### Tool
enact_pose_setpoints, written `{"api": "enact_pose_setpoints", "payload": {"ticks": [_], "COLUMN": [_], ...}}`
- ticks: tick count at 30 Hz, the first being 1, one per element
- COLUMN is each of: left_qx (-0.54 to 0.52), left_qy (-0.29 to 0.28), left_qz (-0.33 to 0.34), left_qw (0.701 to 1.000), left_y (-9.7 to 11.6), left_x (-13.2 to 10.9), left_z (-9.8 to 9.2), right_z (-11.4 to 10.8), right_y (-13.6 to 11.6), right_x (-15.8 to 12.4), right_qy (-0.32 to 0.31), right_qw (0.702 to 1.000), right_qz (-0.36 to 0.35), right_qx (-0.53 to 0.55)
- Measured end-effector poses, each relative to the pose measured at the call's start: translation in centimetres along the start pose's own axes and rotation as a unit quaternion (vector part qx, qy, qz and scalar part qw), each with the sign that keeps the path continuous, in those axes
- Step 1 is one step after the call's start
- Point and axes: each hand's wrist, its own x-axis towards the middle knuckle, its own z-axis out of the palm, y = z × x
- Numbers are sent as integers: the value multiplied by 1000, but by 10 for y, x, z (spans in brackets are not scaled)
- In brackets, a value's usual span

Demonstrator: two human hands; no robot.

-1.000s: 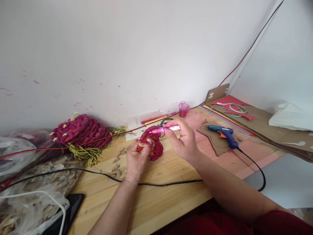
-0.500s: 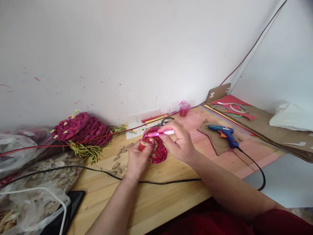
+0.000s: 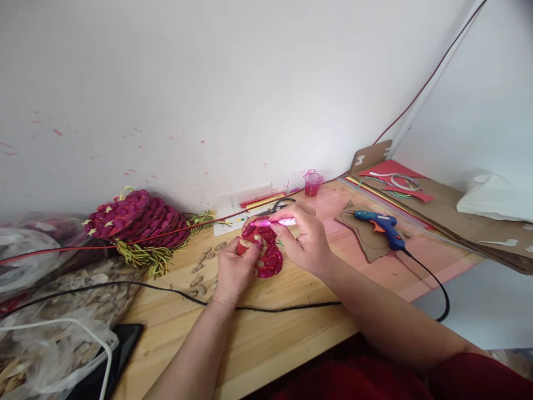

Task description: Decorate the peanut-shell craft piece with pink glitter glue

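A red piece (image 3: 271, 260) covered with peanut shells, many painted glossy magenta and some bare, is held up over the wooden table (image 3: 266, 344). My left hand (image 3: 237, 266) grips its left side, with the thumb on its face. Between the thumb and fingers of my right hand (image 3: 306, 236) is a brush (image 3: 285, 221) with a pink and white handle. Its pink end lies at the upper part of the red piece. Several unpainted shells (image 3: 199, 279) lie on the table left of my left hand.
A stack of magenta shell-covered discs (image 3: 137, 216) with yellow-green tassels stands at the left, near plastic bags of shells (image 3: 95, 278). A pink cup (image 3: 312, 184) is by the wall. A blue glue gun (image 3: 381, 225) rests on cardboard at right. A black cable (image 3: 287, 309) crosses the table.
The brush's end has shifted slightly along the top of the red piece. Both hands keep their hold, and the whole view has moved a little.
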Motion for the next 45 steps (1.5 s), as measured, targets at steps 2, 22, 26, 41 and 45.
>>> {"api": "enact_pose_setpoints", "payload": {"ticks": [2,22,26,41,45], "left_qx": [-26,-150,-125,-83,-98], "left_qy": [-1,23,34,19,-27], "left_qz": [-23,-80,-79,-79,-77], "left_qw": [999,985,988,993,992], "left_y": [0,8,7,2,6], "left_x": [0,3,4,6,3], "left_z": [1,2,1,-1,-1], "right_z": [0,0,1,6,6], "right_y": [2,7,7,11,12], "right_x": [1,0,0,-3,-3], "right_qy": [0,-63,-68,-92,-84], "right_qw": [1000,997,996,993,992], "right_qz": [4,33,16,19,26], "right_qx": [7,-41,-62,-73,-89]}}
